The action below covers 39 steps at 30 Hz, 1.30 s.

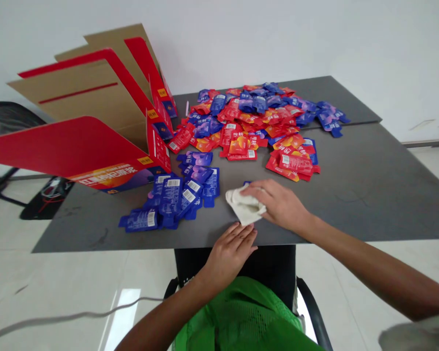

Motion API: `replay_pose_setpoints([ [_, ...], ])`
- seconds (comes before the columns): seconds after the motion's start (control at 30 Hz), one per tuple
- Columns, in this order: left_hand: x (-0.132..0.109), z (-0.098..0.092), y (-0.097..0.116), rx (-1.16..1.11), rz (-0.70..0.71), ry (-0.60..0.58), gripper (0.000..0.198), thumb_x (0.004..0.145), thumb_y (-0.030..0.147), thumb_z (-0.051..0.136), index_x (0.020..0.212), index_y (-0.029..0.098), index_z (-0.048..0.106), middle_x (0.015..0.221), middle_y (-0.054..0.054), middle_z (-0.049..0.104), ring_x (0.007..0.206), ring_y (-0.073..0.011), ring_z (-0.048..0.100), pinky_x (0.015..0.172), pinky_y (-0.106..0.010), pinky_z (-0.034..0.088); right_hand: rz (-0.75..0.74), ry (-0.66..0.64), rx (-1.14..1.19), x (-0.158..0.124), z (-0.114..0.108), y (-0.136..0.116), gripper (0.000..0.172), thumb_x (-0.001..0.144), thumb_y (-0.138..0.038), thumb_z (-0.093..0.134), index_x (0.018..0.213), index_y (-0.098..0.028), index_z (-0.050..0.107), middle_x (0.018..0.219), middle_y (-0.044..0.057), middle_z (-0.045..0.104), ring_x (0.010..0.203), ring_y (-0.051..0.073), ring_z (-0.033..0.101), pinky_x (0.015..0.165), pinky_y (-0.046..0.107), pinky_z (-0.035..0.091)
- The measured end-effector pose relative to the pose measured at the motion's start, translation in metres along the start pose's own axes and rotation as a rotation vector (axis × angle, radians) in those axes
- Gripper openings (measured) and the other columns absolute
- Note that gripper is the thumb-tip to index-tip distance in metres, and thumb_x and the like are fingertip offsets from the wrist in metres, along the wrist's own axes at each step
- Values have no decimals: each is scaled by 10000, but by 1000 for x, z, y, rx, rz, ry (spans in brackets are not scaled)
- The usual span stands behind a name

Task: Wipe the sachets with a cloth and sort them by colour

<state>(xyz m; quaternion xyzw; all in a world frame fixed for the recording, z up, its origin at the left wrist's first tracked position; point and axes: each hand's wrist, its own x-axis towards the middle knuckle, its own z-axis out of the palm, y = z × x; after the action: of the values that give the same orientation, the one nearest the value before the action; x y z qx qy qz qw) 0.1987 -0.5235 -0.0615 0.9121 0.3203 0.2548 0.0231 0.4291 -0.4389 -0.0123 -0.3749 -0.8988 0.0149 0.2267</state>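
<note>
My right hand (278, 202) grips a folded white cloth (246, 207) and presses it down on the grey table near its front edge. A small bit of a blue pouch (246, 183) shows just behind the cloth; the rest of it is hidden. My left hand (234, 248) lies with fingers stretched out at the table's edge, its fingertips close to the cloth's lower corner. To the left of both hands is a loose pile of blue pouches (172, 195) with white barcode labels.
A big heap of red and blue pouches (241, 117) covers the table's back middle, with a smaller red group (291, 161) nearer me. Open red cardboard boxes (106, 165) stand at the left with flaps raised. The grey table (369, 195) reaches far right. A cable (76, 316) crosses below left.
</note>
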Motion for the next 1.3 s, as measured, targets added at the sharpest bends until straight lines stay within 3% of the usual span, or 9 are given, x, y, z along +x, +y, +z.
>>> replay_pose_setpoints([
  [0.1,1,-1,0,-13,-20,-2,328,1016,285,655,1298,119,673,1239,-105,781,1172,-226,741,1143,-403,554,-87,-122,65,-9,14,-8,420,971,-211,627,1386,-241,571,1312,97,671,1169,247,635,955,366,555],
  [0.33,0,3,0,-26,-15,33,339,1012,275,657,1306,107,664,1382,-104,717,1320,-222,663,1171,-404,536,137,-32,-145,30,6,70,415,957,-218,644,1369,-176,615,1297,155,668,1169,315,636,948,440,559],
  [0.47,0,3,1,-51,-35,42,332,1012,271,657,1303,111,663,1373,-104,722,1308,-223,671,1173,-409,535,97,93,-106,18,-6,41,454,988,-301,628,1423,-182,567,1333,161,646,1197,305,621,983,436,542],
  [0.6,1,2,2,-73,-56,19,319,1013,281,656,1290,123,675,1241,-104,779,1192,-227,733,1153,-411,549,-105,-82,30,-9,5,-7,410,995,-259,611,1400,-225,565,1316,104,674,1148,255,637,931,370,557],
  [0.7,1,1,1,-68,-42,19,318,1020,271,643,1296,115,669,1283,-107,764,1224,-231,719,1153,-418,550,-77,-93,48,-6,17,3,427,959,-200,639,1381,-219,576,1294,97,679,1161,250,634,949,358,554],
  [0.9,1,2,1,-59,-33,54,314,1042,276,606,1305,114,660,1370,-104,723,1309,-224,672,1157,-412,551,85,-14,-156,34,6,72,424,951,-218,632,1374,-189,603,1295,147,672,1131,308,642,912,422,557],
  [1.03,1,3,1,-71,-41,57,310,1034,272,620,1299,117,662,1367,-107,725,1306,-225,674,1159,-414,550,89,120,-98,23,-9,45,454,988,-292,612,1431,-213,553,1343,150,646,1200,303,621,981,434,540],
  [1.17,1,1,2,-95,-69,12,313,1002,272,673,1279,128,680,1233,-96,782,1189,-230,733,1145,-416,559,-67,-57,44,-8,-2,-6,428,1001,-277,593,1426,-258,545,1329,106,675,1169,256,645,936,381,565],
  [1.3,1,1,2,-91,-64,0,328,1002,259,672,1298,118,669,1277,-103,766,1229,-229,714,1157,-412,547,-26,-115,86,-7,16,7,434,966,-212,616,1396,-251,570,1314,100,680,1197,249,640,979,381,563],
])
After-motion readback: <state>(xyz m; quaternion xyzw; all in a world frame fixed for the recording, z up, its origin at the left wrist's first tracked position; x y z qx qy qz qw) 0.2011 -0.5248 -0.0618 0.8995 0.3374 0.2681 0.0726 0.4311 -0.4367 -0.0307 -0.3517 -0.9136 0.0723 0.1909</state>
